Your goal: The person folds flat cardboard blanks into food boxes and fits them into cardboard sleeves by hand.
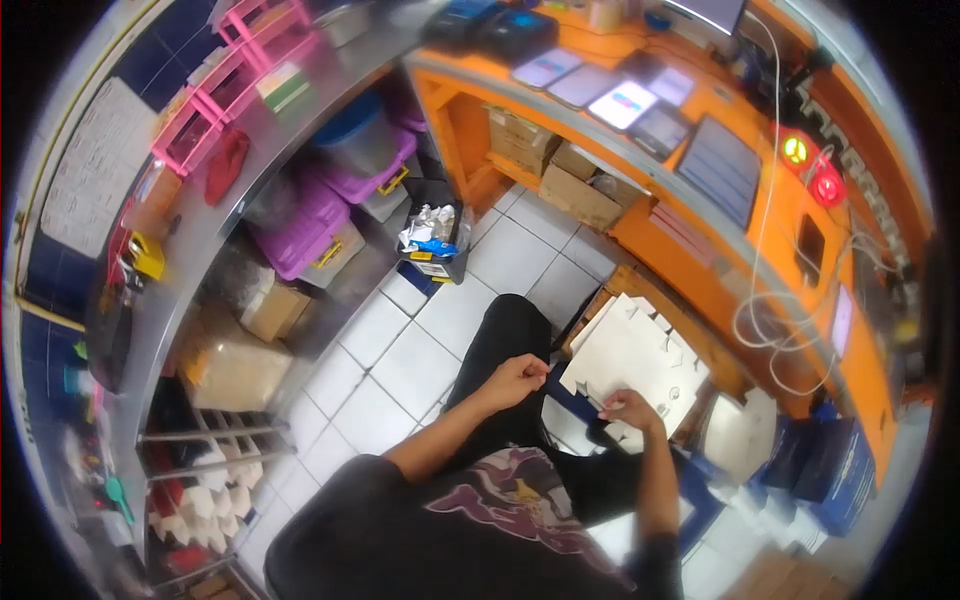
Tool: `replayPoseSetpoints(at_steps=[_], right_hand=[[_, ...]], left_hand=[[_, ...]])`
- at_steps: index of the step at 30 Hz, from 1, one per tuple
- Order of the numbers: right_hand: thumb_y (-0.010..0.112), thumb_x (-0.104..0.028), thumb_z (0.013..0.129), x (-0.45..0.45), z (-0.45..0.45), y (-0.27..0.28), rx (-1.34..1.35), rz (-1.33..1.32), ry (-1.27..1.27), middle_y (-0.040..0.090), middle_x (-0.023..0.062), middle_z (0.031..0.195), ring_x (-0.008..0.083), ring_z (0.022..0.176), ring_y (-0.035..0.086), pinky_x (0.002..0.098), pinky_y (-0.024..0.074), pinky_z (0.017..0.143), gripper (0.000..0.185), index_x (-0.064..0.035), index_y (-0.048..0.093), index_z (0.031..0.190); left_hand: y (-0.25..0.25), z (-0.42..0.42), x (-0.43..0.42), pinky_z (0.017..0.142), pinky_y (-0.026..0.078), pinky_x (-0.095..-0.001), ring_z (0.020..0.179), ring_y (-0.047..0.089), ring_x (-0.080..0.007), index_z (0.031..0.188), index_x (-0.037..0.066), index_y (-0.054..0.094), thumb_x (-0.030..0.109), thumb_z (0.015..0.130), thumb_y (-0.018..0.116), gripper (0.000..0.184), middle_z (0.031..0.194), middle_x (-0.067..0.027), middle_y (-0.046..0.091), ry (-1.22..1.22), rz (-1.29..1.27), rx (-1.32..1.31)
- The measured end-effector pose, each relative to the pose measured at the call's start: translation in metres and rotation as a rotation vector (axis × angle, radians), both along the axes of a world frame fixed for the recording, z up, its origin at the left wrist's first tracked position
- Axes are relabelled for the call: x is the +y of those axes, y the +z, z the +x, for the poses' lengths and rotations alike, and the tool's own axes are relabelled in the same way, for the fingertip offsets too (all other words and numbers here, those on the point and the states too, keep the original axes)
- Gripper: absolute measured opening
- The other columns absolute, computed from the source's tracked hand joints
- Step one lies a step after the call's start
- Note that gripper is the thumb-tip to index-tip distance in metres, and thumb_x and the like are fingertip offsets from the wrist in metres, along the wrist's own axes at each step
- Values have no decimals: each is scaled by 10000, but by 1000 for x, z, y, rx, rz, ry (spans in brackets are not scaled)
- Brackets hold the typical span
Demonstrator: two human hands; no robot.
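My left hand (518, 380) is above my dark-clothed leg, its fingers curled together near the left edge of a stack of white cut card sheets (640, 355). Whatever is between those fingertips is too small to make out. At the lower edge of the stack is my right hand (628, 408), with its fingers bent over the card. It is too blurred to tell whether it grips anything. The sheets have notched edges and lie on a brown wooden surface (738, 378).
An orange desk (690, 200) with phones and a tablet (720, 170) stands at the upper right, with white cables (765, 335) hanging down. A black bin (443, 262) holds crumpled wrappers. Purple-lidded boxes (300, 240) sit under the metal counter (255, 160). Blue boxes (835, 470) stand at the lower right.
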State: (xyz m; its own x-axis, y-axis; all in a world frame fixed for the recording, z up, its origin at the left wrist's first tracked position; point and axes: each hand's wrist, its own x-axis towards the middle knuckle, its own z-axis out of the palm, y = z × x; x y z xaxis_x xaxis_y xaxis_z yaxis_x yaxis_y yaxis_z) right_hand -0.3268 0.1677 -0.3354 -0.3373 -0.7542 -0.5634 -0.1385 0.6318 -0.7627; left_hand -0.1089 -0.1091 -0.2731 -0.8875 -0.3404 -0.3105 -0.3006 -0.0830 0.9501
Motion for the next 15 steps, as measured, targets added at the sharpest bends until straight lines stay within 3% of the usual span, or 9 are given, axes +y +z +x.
replayPoseSetpoints(at_steps=[5, 7, 8, 9, 11, 15], right_hand=[[838, -242, 823, 7, -1, -14, -108, -48, -20, 727, 34, 932, 146, 902, 635, 302, 492, 849, 258, -45, 747, 964], [793, -248, 864, 11, 2, -18, -151, -110, -211, 687, 23, 788, 129, 792, 621, 281, 485, 748, 239, -20, 726, 900], [709, -131, 916, 16, -4, -32, -154, -14, -160, 732, 35, 952, 130, 896, 645, 270, 505, 851, 158, -15, 723, 1022], [709, -131, 916, 15, 1, -33, -153, -15, -129, 732, 35, 952, 130, 896, 645, 270, 505, 851, 158, -15, 723, 1022], [758, -240, 883, 15, 10, -32, -104, -116, -137, 656, 17, 773, 117, 767, 585, 287, 465, 707, 248, 0, 696, 871], [742, -178, 854, 23, 13, -70, -5, -93, -229, 655, 57, 886, 137, 787, 581, 300, 469, 718, 245, 15, 647, 971]], left_hand=[[1, 3, 0, 862, 546, -324, 958, 693, -184, 1107, 26, 685, 95, 914, 670, 205, 1006, -95, 732, -51, -85, -65], [-7, 1, 2, 860, 547, -333, 954, 694, -194, 1103, 29, 686, 102, 906, 675, 211, 1004, -101, 729, -19, -44, -36], [-14, -2, 3, 856, 548, -336, 952, 694, -197, 1101, 27, 685, 106, 901, 678, 215, 1003, -101, 727, -41, -53, -14], [-18, -4, 4, 853, 550, -338, 951, 694, -199, 1099, 25, 685, 110, 896, 681, 220, 1003, -101, 726, -62, -60, 10], [-1, -8, 5, 839, 542, -333, 955, 667, -178, 1115, 24, 666, 71, 945, 663, 176, 1031, -88, 710, -51, -67, -42], [-5, -10, 10, 859, 542, -354, 954, 678, -194, 1102, 33, 676, 90, 925, 676, 186, 1035, -96, 721, -73, -134, -6]])
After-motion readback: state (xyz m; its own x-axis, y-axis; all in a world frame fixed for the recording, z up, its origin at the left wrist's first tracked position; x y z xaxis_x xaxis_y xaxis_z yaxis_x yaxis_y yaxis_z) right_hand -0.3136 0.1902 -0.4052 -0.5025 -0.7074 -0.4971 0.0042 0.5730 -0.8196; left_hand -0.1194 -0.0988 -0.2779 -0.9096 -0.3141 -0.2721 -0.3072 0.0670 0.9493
